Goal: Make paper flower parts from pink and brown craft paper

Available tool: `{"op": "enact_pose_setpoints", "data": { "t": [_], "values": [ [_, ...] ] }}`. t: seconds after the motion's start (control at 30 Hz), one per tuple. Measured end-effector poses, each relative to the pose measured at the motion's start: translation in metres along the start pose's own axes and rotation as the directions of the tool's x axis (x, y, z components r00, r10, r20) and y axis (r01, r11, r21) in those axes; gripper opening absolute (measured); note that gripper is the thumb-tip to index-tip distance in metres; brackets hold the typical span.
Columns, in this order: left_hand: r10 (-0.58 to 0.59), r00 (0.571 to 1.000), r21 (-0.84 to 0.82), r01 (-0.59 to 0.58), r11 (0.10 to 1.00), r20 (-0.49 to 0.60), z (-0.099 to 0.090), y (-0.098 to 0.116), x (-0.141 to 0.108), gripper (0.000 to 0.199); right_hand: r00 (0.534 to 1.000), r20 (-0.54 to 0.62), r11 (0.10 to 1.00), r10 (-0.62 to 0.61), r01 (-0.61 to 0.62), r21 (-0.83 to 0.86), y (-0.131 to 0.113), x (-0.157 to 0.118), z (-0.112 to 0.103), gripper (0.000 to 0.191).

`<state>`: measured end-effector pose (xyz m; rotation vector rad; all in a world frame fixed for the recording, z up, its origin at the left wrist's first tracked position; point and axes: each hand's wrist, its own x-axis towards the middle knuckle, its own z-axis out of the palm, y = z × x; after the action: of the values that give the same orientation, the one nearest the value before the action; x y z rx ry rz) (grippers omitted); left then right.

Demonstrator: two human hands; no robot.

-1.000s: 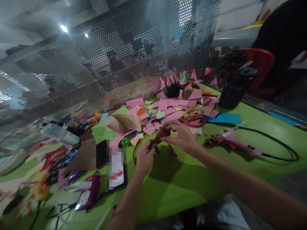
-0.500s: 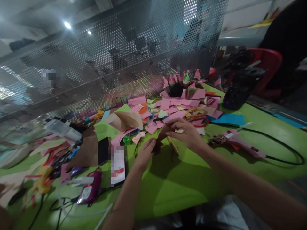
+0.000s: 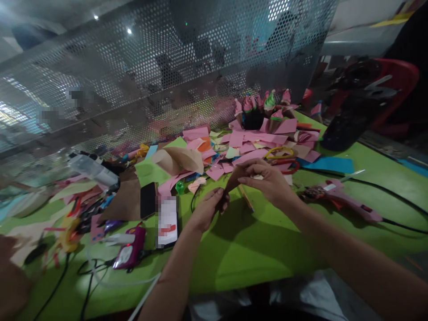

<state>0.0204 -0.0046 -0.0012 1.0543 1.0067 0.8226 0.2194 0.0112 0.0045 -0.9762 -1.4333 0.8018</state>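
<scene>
Between my hands is a small brown piece of paper or felt (image 3: 233,179), held above the green table. My left hand (image 3: 210,206) pinches its lower end, fingers closed. My right hand (image 3: 264,176) grips its upper end between thumb and fingers. Under my right hand a pencil (image 3: 246,199) lies on the table. Just beyond that hand are scissors with yellow and red handles (image 3: 280,154). Left of my left hand lie a crumpled pink scrap (image 3: 196,184) and a small green object (image 3: 179,187).
Pink cut pieces (image 3: 254,141) pile up at the back, below several cone-shaped ice-cream figures (image 3: 270,101). A pink glue gun (image 3: 351,203) with a black cable lies right. A dark bottle (image 3: 346,120) stands behind it. Phones (image 3: 148,200), a purple device (image 3: 130,254) and a yellow glue gun (image 3: 69,232) lie left.
The camera view has shifted, so the table's things appear a little further right and higher. Both hands still hold the brown piece, which now shows more upright between them.
</scene>
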Motion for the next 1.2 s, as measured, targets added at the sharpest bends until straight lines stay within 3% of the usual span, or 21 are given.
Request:
{"op": "enact_pose_setpoints", "data": {
  "t": [0.37,0.5,0.63,0.8,1.2],
  "values": [
    [-0.005,1.0,0.029,0.005,1.0,0.003,-0.001,0.001,0.001,0.051,0.997,-0.022,0.995,-0.073,0.071,-0.071,-0.003,-0.003,0.0,0.022],
    [0.103,0.994,0.15,-0.095,0.984,-0.043,-0.003,-0.006,0.004,0.049,0.991,-0.018,0.985,-0.131,0.128,-0.118,-0.002,-0.003,0.002,0.019],
    [0.26,0.965,0.383,-0.236,0.893,-0.013,-0.001,-0.008,0.003,0.041,0.991,-0.014,0.985,-0.132,0.129,-0.117,0.0,-0.005,0.006,0.024],
    [0.375,0.927,0.613,-0.286,0.736,-0.018,0.004,-0.009,0.002,0.023,0.992,-0.013,0.985,-0.123,0.121,-0.125,0.0,-0.007,0.011,0.032],
    [0.363,0.932,0.571,-0.295,0.766,-0.006,0.003,-0.01,0.003,0.024,0.991,-0.015,0.983,-0.134,0.131,-0.126,0.001,-0.008,0.01,0.028]
  ]
}}
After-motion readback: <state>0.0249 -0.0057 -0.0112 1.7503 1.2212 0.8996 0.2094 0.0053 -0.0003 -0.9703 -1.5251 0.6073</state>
